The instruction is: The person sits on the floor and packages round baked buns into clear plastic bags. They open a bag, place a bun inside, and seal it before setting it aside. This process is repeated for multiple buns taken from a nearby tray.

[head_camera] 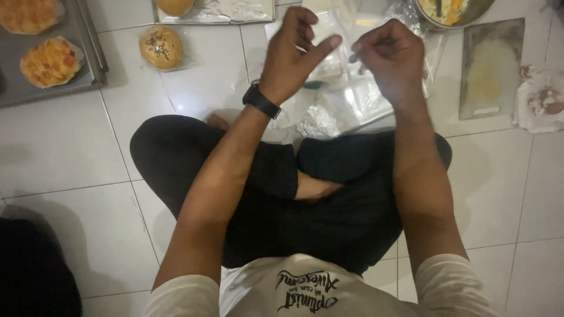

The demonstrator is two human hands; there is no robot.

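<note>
My left hand (296, 50), with a black watch on its wrist, is raised over my crossed legs and pinches the top edge of a clear plastic bag (346, 70). My right hand (390, 56) pinches the same bag's edge a little to the right. The bag hangs between the two hands, thin and see-through, above more crumpled clear plastic on the floor. What is inside the bag cannot be made out.
A wrapped round bun (161, 47) lies on the white floor tiles at the upper left. A grey tray (88, 64) holds topped buns at far left. A foil-lined tray (235, 12), a metal bowl (470, 17) of food and a grey board (490, 67) lie beyond.
</note>
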